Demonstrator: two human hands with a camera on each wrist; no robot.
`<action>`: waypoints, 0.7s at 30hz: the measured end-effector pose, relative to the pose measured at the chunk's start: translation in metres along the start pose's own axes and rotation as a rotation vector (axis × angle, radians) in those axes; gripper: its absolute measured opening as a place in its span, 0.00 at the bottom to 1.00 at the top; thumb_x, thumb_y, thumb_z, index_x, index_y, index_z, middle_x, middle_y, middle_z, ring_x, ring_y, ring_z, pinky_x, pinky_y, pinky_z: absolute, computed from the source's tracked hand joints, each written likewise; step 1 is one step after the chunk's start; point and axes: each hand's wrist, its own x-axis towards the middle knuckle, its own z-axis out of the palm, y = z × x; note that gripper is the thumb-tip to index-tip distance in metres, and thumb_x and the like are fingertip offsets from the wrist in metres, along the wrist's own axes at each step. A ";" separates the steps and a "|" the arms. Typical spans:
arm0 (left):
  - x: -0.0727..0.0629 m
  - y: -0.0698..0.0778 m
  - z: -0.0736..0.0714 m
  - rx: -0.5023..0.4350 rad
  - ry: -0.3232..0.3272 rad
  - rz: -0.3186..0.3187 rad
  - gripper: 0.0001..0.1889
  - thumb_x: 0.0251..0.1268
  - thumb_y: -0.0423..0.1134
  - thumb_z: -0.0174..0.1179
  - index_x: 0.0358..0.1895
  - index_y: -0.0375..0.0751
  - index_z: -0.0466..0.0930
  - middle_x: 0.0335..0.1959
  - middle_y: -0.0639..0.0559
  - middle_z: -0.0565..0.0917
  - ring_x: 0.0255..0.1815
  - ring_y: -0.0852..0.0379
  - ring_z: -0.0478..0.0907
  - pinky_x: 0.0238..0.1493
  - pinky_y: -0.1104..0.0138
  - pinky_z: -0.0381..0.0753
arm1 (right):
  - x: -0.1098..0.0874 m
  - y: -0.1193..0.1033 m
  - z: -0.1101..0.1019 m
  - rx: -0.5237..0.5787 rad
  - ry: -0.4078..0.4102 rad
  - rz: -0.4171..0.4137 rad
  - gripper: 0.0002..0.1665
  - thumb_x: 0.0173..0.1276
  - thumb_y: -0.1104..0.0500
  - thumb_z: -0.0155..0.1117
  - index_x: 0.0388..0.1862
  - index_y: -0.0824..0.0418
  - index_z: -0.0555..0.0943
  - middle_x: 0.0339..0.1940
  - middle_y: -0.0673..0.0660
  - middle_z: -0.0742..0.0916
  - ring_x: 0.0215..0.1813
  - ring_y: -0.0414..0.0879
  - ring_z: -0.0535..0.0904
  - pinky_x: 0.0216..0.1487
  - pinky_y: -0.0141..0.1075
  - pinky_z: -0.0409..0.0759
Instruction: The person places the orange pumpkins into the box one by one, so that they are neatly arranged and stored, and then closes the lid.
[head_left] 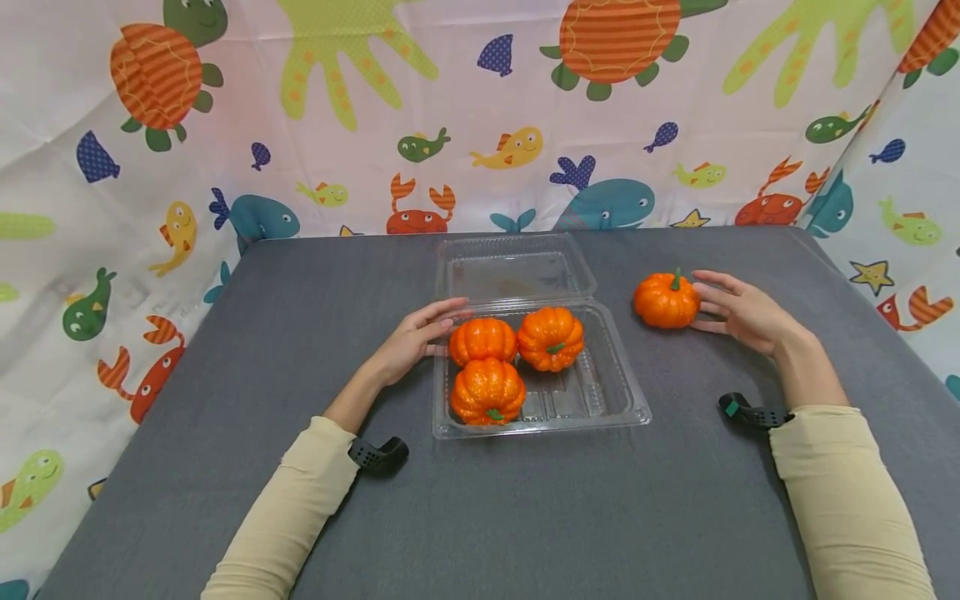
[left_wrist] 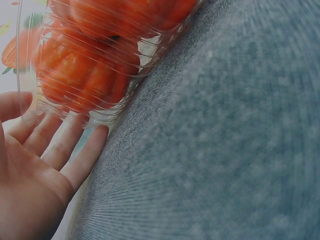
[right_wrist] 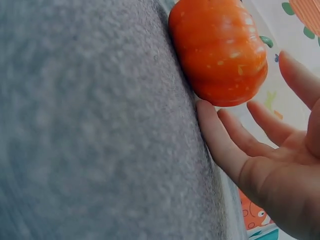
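Three small orange pumpkins sit in the left and middle of a clear plastic container [head_left: 581, 417]: one at the back left [head_left: 483, 340], one at the front left [head_left: 487, 392], and one beside them [head_left: 551, 338]. My left hand [head_left: 408, 342] is at the container's left wall, its fingers extended and their tips right at the ribbed side [left_wrist: 107, 117]. To the right of the container, a fourth pumpkin [head_left: 666, 301] with a green stem stands on the table. Beside it is my right hand [head_left: 746, 312], fingers spread and nearly straight, with fingertips close to the pumpkin's side [right_wrist: 220, 55].
The container's hinged lid [head_left: 517, 267] lies folded back behind it. A grey cloth [head_left: 540, 517] covers the table. Behind and at the sides hangs a sea-animal curtain [head_left: 465, 108]. Dark bands are on the left wrist [head_left: 378, 456] and right wrist [head_left: 753, 412].
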 end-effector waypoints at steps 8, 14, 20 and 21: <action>0.000 0.000 0.000 0.009 0.004 -0.001 0.25 0.76 0.38 0.44 0.71 0.35 0.59 0.68 0.39 0.66 0.64 0.46 0.66 0.47 0.62 0.77 | 0.006 0.001 0.005 -0.250 0.041 -0.022 0.47 0.72 0.43 0.53 0.78 0.58 0.42 0.76 0.66 0.48 0.63 0.47 0.63 0.55 0.35 0.74; 0.000 0.000 0.000 0.017 0.007 -0.003 0.24 0.76 0.38 0.44 0.71 0.36 0.59 0.68 0.40 0.67 0.64 0.46 0.66 0.47 0.61 0.77 | 0.003 0.002 0.003 -0.273 -0.003 -0.031 0.44 0.73 0.50 0.55 0.77 0.59 0.44 0.74 0.66 0.53 0.56 0.37 0.70 0.53 0.31 0.74; 0.001 -0.001 0.000 0.009 0.000 0.009 0.24 0.76 0.38 0.44 0.71 0.36 0.59 0.68 0.40 0.67 0.64 0.46 0.67 0.47 0.61 0.78 | -0.001 0.000 0.002 -0.357 -0.085 -0.041 0.41 0.73 0.54 0.56 0.76 0.58 0.47 0.73 0.65 0.57 0.65 0.50 0.61 0.64 0.44 0.63; 0.001 -0.001 0.000 0.006 -0.001 0.010 0.24 0.76 0.37 0.44 0.71 0.36 0.59 0.68 0.40 0.67 0.64 0.46 0.67 0.47 0.61 0.78 | -0.002 0.000 0.003 -0.376 -0.094 -0.045 0.41 0.73 0.54 0.56 0.76 0.58 0.47 0.72 0.65 0.58 0.65 0.52 0.60 0.65 0.47 0.60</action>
